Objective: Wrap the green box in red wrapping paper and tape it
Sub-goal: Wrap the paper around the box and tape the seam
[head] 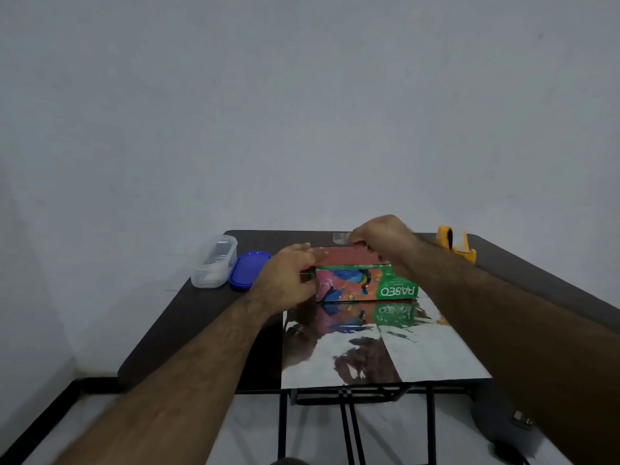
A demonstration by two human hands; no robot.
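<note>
The green box point(365, 283) with a colourful bird print stands on the shiny silver inner side of the wrapping paper point(375, 347), which runs to the table's near edge. A red flap of that paper point(345, 254) is folded over the box's top. My left hand point(292, 280) lies at the box's left end, fingers stretched out onto the red flap. My right hand point(382, 241) hovers over the far right of the box top and pinches a clear strip of tape point(341, 237).
A yellow tape dispenser point(456, 243) stands at the far right of the dark table point(188, 313). A clear plastic container point(214, 261) and its blue lid point(250, 270) lie at the far left. A wall rises behind the table.
</note>
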